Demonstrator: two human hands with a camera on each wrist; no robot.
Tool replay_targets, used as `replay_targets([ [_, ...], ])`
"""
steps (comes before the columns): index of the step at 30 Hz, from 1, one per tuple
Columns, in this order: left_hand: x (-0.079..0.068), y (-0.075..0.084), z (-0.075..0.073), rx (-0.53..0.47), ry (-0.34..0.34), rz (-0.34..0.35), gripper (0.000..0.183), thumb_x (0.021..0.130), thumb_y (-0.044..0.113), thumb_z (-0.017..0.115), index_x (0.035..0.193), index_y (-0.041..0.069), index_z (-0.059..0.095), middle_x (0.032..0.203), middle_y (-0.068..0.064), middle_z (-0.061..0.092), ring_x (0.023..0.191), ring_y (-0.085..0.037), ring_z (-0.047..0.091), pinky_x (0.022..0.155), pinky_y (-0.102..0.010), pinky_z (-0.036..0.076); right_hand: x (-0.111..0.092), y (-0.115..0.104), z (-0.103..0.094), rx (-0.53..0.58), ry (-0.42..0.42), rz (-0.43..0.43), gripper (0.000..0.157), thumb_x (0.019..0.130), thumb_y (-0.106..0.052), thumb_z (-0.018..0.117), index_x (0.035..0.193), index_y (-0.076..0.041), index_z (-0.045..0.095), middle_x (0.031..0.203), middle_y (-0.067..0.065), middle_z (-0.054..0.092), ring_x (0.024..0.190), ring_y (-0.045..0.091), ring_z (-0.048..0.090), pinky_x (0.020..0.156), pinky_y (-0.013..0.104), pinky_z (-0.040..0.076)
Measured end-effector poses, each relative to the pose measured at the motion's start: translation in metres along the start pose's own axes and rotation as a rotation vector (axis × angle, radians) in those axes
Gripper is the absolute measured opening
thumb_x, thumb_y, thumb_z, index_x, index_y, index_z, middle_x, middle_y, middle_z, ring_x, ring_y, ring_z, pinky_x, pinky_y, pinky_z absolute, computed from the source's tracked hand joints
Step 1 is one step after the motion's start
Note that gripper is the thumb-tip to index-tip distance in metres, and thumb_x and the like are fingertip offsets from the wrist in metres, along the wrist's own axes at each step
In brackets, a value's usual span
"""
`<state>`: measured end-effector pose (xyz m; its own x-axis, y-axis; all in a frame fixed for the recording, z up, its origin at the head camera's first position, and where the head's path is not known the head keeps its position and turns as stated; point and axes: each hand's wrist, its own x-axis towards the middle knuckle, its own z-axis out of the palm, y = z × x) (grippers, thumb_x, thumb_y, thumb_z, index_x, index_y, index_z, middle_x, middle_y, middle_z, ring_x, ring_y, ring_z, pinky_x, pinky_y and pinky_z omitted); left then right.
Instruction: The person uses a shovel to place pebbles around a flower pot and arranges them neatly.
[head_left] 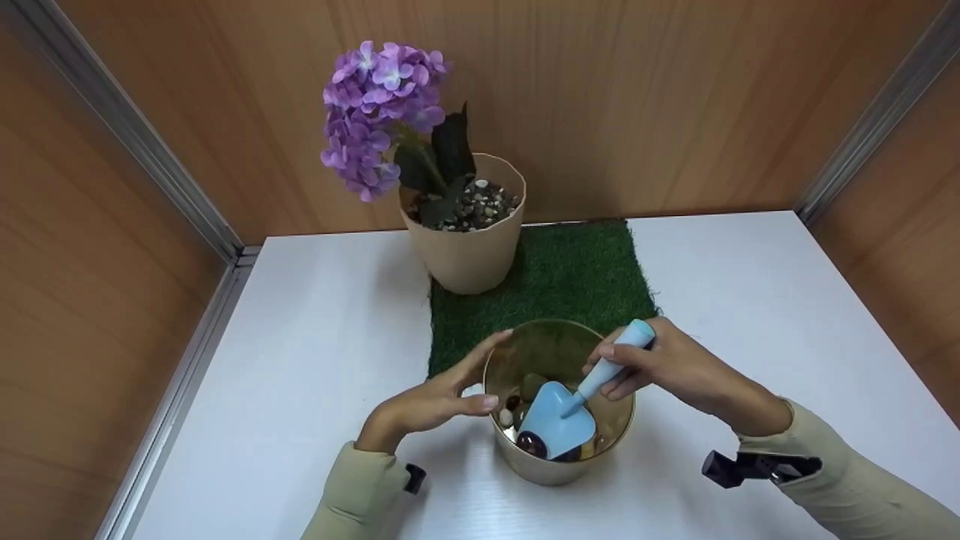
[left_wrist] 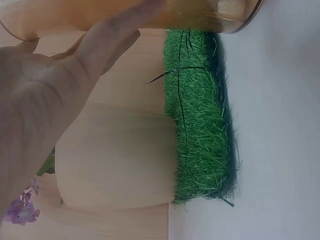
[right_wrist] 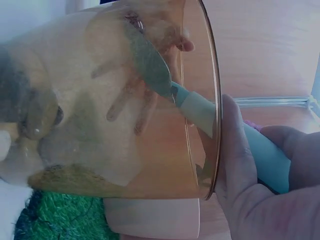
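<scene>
My right hand (head_left: 667,367) grips the handle of a light blue garden trowel (head_left: 559,420). The trowel slants down into a see-through amber container (head_left: 544,472), its blade inside above several stones. A dark, shiny stone (head_left: 532,444) shows at the blade's edge. In the right wrist view, the trowel blade (right_wrist: 150,62) appears through the container wall (right_wrist: 150,175), raised off the stones (right_wrist: 35,120) at the bottom. My left hand (head_left: 435,397) touches the container's left side, its fingers straight and spread along the outer wall and its thumb near the rim.
Behind the container, a beige flowerpot (head_left: 472,259) with purple flowers (head_left: 379,112) and pebbles (head_left: 484,206) stands on a green grass mat (head_left: 585,270). The white table (head_left: 315,337) is bordered by wood-patterned panels (head_left: 637,97) at the back and both sides.
</scene>
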<state>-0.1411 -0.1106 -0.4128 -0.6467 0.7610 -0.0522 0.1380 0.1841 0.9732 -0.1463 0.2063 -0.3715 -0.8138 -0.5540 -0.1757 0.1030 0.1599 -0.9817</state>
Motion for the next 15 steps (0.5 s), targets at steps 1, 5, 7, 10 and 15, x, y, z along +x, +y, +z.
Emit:
replay_targets([
  [1, 0.000, 0.000, 0.000, 0.003, 0.001, -0.003, 0.080, 0.088, 0.051, 0.055, 0.149, 0.032, 0.007, 0.154, 0.007, -0.001, 0.140, -0.027, 0.005, 0.105, -0.059, 0.013, -0.001, 0.000, 0.000, 0.007, 0.008, 0.001, 0.033, 0.093, -0.019, 0.058, 0.105, 0.012, 0.062, 0.106, 0.030, 0.060, 0.081, 0.036, 0.066, 0.069, 0.044, 0.053],
  [5, 0.000, 0.000, 0.000, 0.011, 0.009, -0.011, 0.080, 0.087, 0.054, 0.055, 0.149, 0.034, 0.008, 0.154, 0.007, -0.001, 0.139, -0.029, 0.005, 0.103, -0.061, 0.013, -0.003, 0.002, -0.002, 0.029, 0.037, 0.004, 0.033, 0.093, -0.019, 0.057, 0.104, 0.011, 0.062, 0.105, 0.030, 0.061, 0.080, 0.035, 0.066, 0.070, 0.044, 0.053],
  [7, 0.000, 0.000, 0.000, 0.007, 0.005, -0.015, 0.080, 0.087, 0.053, 0.055, 0.149, 0.033, 0.008, 0.154, 0.008, -0.001, 0.139, -0.027, 0.004, 0.104, -0.060, 0.012, -0.004, 0.003, -0.003, 0.036, 0.039, 0.004, 0.034, 0.093, -0.019, 0.057, 0.105, 0.012, 0.061, 0.104, 0.031, 0.061, 0.080, 0.034, 0.066, 0.070, 0.043, 0.053],
  [10, 0.001, -0.003, -0.001, -0.004, -0.001, -0.019, 0.080, 0.088, 0.050, 0.056, 0.149, 0.033, 0.008, 0.153, 0.009, -0.002, 0.139, -0.026, 0.004, 0.105, -0.058, 0.012, -0.005, 0.006, -0.005, 0.052, 0.037, 0.006, 0.037, 0.094, -0.020, 0.056, 0.107, 0.014, 0.059, 0.104, 0.031, 0.061, 0.080, 0.033, 0.066, 0.070, 0.042, 0.053],
  [15, 0.006, -0.022, -0.003, -0.002, 0.004, -0.017, 0.078, 0.087, 0.052, 0.056, 0.147, 0.040, 0.007, 0.153, 0.013, -0.003, 0.139, -0.025, 0.003, 0.104, -0.059, 0.013, -0.005, 0.009, -0.010, 0.098, 0.041, 0.018, 0.040, 0.095, -0.024, 0.055, 0.107, 0.014, 0.058, 0.102, 0.027, 0.063, 0.083, 0.030, 0.067, 0.071, 0.040, 0.053],
])
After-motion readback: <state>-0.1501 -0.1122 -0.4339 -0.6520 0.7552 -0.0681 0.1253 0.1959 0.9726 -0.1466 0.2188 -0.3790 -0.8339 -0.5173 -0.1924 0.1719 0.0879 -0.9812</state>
